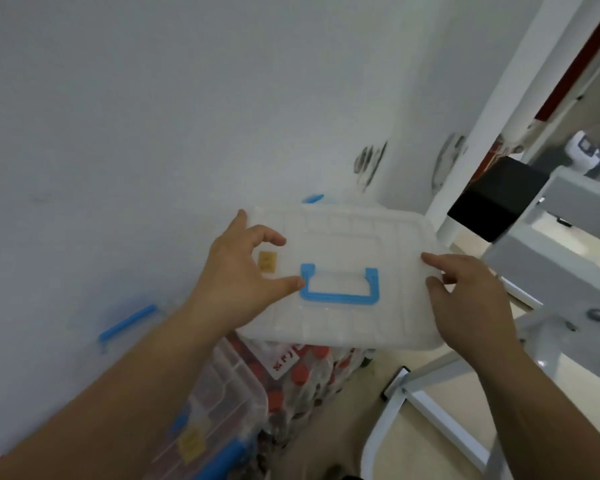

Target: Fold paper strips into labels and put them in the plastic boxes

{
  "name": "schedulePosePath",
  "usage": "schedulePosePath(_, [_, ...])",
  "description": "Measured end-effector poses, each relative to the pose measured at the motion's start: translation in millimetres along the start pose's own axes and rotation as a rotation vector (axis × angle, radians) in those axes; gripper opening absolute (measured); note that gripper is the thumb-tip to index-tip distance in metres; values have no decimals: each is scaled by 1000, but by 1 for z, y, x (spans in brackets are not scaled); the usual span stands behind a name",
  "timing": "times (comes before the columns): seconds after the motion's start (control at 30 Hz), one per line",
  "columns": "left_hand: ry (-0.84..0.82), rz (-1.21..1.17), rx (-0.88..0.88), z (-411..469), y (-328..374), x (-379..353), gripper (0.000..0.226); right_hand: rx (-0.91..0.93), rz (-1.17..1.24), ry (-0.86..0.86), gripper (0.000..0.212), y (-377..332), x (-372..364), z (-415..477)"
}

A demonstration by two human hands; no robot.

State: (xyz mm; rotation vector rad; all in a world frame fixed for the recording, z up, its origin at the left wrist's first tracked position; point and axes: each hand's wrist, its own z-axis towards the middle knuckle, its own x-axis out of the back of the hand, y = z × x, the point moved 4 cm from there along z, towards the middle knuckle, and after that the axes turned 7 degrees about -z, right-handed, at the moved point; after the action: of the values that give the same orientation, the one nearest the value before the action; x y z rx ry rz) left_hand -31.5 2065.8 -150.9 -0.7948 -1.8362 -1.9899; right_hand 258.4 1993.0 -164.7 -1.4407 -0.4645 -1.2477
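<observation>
A translucent white plastic lid [340, 244] with a blue handle [340, 289] is held level in front of me. My left hand [239, 282] grips its left edge, thumb near the handle. My right hand [471, 299] grips its right edge. Under the lid sits an open plastic box [312, 372] holding several red-capped bottles and a white paper label [284, 362] with red writing. A small yellow sticker [268, 262] shows through by my left hand.
A closed clear plastic box [222, 403] with blue clips and a yellow sticker [191, 445] sits at lower left. White wall fills the left and top. A white metal frame [541, 327] and a black panel [499, 199] stand at right.
</observation>
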Motion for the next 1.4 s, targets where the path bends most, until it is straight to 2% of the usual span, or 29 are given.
schedulePosePath(0.1, [-113,116,-38,31,30,-30,59,-41,-7,25,36,29,0,10])
schedulePosePath(0.2, [-238,269,-8,55,49,-62,75,-77,11,45,35,52,-1,22])
schedulePosePath(0.33, [-247,464,-30,77,60,-96,91,-105,56,43,36,71,-5,41])
schedulePosePath(0.47, [-244,613,-21,91,61,-115,95,-165,132,-16,37,77,-12,52])
schedulePosePath(0.63, [-316,678,42,112,51,-130,92,-253,226,-59,44,78,-21,57])
schedulePosePath(0.8, [-364,714,53,120,43,-142,111,-290,266,-53,49,74,-21,47])
schedulePosePath(0.93, [-376,732,-15,124,38,-144,123,-323,311,-32,31,83,-26,37])
schedulePosePath(1.0, [-379,743,-54,127,36,-146,125,-372,355,-34,29,89,-29,32])
schedulePosePath(1.2, [-389,721,-126,140,34,-144,123,-417,430,-151,62,91,-37,30])
schedulePosePath(1.3, [-403,716,-128,143,32,-141,123,-440,537,-209,64,91,-46,25])
schedulePosePath(1.4, [-386,699,-119,141,31,-137,123,-496,762,-359,61,88,-57,17])
